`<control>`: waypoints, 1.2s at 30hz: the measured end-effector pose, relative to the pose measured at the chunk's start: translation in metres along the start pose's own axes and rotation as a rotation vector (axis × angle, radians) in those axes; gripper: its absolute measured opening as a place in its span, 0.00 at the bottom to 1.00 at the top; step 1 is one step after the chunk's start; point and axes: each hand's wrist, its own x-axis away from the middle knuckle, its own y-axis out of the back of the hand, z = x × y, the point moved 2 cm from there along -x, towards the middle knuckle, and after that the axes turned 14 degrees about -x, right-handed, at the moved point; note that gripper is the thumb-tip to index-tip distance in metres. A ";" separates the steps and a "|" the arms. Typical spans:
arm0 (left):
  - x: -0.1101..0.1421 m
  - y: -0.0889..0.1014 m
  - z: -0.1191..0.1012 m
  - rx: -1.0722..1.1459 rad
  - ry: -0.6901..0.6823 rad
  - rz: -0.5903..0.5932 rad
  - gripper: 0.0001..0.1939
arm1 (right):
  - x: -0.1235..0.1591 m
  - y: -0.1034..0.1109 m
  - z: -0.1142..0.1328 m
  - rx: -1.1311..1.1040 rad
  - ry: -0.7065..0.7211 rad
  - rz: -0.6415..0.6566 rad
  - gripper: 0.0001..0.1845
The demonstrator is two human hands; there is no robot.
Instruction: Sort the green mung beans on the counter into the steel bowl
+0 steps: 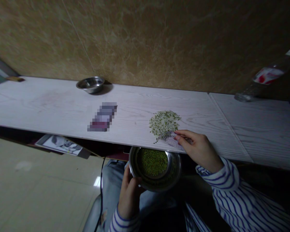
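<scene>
My left hand grips the rim of a metal bowl below the table's front edge. Green mung beans cover the bottom of this bowl. Pinched between the thumb and fingers of my right hand is a thin, pale purplish card, perhaps paper; its exact kind is unclear. The card lies low over the tabletop, against the near side of a spread pile of white grains mixed with green beans. A few green beans lie apart by the card's left end, close to the edge above the bowl.
An empty-looking metal bowl stands by the wall. A pixelated flat object lies left of the pile. A clear plastic bottle stands at the right. Under the white table, an open drawer juts out at left.
</scene>
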 end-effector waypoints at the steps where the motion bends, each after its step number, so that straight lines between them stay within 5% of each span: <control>1: 0.000 0.000 -0.001 0.000 0.003 -0.002 0.36 | 0.000 0.000 0.000 0.005 0.002 -0.006 0.14; 36: 0.000 0.001 -0.004 -0.001 0.016 -0.030 0.33 | -0.004 -0.014 0.010 0.014 0.080 0.038 0.13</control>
